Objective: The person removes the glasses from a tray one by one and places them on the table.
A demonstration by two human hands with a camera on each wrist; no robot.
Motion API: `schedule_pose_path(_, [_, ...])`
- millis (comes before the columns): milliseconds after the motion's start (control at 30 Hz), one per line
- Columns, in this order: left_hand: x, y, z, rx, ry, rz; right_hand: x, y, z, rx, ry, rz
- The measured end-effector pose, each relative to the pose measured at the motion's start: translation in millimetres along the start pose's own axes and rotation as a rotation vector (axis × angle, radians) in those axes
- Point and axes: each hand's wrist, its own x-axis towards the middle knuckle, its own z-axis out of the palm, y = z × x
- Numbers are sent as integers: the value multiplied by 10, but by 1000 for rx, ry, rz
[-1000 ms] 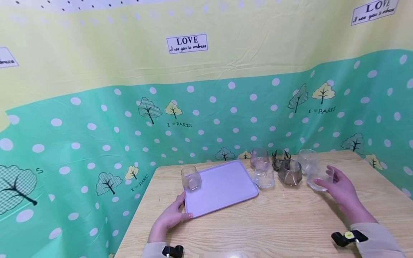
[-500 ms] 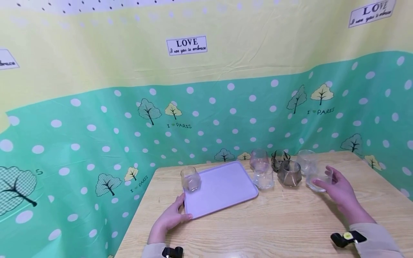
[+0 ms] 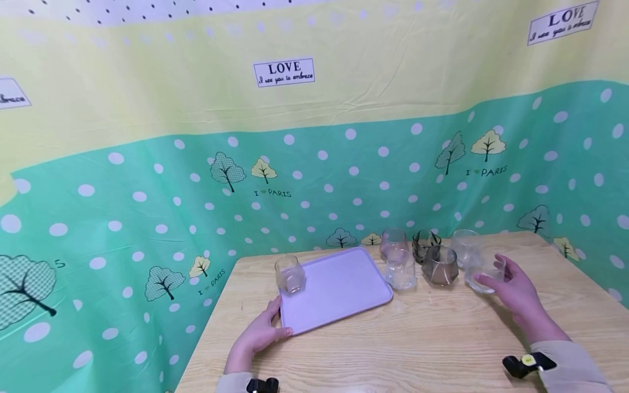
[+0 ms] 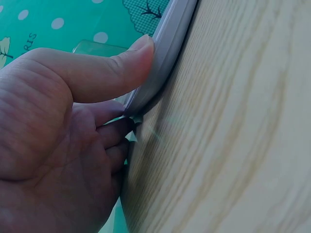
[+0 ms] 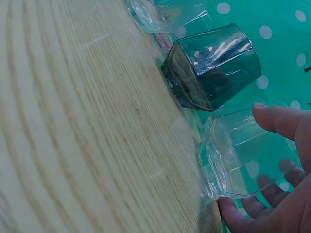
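My left hand (image 3: 260,330) holds the near left corner of a lilac tray (image 3: 339,295), its thumb on the rim, as the left wrist view shows close up. An amber-tinted drinking glass (image 3: 291,275) stands at the tray's left side. On the right, my right hand (image 3: 518,292) grips a clear faceted glass (image 3: 481,278), thumb on one side and fingers round the other. In the right wrist view that clear glass (image 5: 243,155) has its base at the tabletop, beside a smoky grey glass (image 5: 214,68).
Between tray and right hand stand a clear glass (image 3: 400,273), a pinkish glass (image 3: 393,243), a dark-patterned glass (image 3: 423,248) and the grey one. Another clear glass (image 3: 466,248) is behind the held one. A patterned curtain (image 3: 314,164) hangs behind the wooden table (image 3: 373,349).
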Motion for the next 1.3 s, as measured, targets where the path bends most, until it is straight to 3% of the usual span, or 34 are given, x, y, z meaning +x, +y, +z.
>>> schedule_pose_path(667, [-7, 11, 1, -1, 2, -10, -8, -49, 19, 54, -9, 59])
schedule_pose_path(1067, [-3, 23, -7, -1, 0, -12, -34, -119, 57, 141, 77, 60])
schedule_pose_path(1300, [-16, 36, -11, 7, 6, -17, -30, -143, 54, 188, 183, 95])
